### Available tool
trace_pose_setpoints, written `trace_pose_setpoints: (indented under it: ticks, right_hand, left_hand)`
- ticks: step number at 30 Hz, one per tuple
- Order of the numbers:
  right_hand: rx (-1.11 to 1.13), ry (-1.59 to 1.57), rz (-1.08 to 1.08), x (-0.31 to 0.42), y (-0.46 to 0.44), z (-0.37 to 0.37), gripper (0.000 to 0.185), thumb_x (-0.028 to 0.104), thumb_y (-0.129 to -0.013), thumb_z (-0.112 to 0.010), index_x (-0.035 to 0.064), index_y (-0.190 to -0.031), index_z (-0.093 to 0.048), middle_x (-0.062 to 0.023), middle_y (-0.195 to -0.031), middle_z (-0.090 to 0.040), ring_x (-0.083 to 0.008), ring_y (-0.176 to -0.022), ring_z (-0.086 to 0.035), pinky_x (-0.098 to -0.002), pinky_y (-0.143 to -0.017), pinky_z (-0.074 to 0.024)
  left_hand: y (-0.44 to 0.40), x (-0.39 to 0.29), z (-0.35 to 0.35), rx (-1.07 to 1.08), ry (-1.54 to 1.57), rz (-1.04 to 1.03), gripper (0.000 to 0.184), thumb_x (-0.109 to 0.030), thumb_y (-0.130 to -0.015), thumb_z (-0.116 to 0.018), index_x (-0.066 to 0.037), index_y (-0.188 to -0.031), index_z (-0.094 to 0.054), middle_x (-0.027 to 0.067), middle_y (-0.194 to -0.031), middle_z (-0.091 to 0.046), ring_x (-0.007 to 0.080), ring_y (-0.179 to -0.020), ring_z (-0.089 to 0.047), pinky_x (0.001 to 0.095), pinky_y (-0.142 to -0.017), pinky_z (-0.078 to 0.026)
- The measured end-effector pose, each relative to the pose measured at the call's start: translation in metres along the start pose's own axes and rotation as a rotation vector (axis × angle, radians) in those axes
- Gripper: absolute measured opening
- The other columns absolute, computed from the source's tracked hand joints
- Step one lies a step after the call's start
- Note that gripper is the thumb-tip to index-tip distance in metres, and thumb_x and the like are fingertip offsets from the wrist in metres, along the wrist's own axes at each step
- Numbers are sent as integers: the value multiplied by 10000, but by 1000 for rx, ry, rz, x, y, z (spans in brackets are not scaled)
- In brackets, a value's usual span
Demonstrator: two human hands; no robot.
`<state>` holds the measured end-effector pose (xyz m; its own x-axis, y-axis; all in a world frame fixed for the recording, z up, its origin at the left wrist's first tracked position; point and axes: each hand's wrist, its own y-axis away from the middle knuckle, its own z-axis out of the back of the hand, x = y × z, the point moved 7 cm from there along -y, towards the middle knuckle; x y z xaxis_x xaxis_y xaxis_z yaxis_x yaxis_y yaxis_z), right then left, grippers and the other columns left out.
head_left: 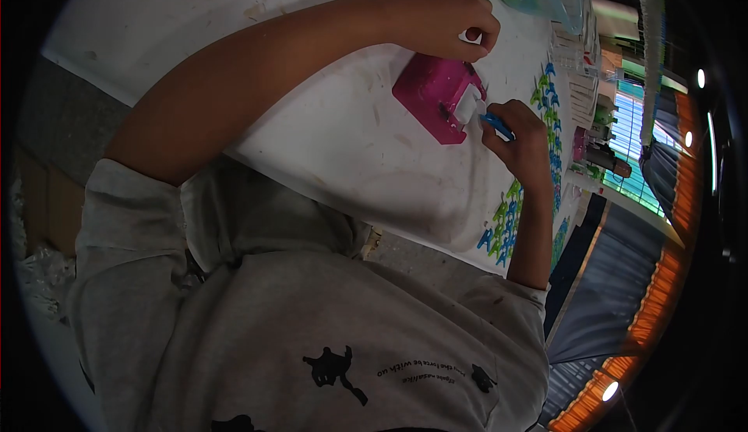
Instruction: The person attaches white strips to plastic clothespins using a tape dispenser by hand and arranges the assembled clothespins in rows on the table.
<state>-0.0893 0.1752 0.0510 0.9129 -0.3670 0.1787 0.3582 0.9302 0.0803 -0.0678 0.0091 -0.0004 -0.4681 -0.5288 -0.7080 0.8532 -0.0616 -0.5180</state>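
Beside the box (430, 91), the right hand (520, 137) is pinching a clip (499, 126); slackening risks dropping it. The left hand (448, 21) is curling, hold unclear.

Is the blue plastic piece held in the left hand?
No, the right hand holds the blue plastic piece, beside the pink box.

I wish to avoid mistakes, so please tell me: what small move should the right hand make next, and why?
Probably ease the blue piece slightly toward the white part of the pink block, because the right hand pinches it close beside that part.
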Motion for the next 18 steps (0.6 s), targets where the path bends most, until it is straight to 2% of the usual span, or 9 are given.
trace_pose_setpoints:
  ticks: [18]
  right_hand:
    - [149,143,17,-3,2,-4,191,41,-664,-713,-13,-824,-626,-135,-729,-586,-305,-658,-583,-378,-615,-490]
  left_hand:
    - [3,-1,-1,43,13,10,189,-237,-819,-607,-80,-885,-688,53,-851,-645,203,-801,-641,337,-738,-516]
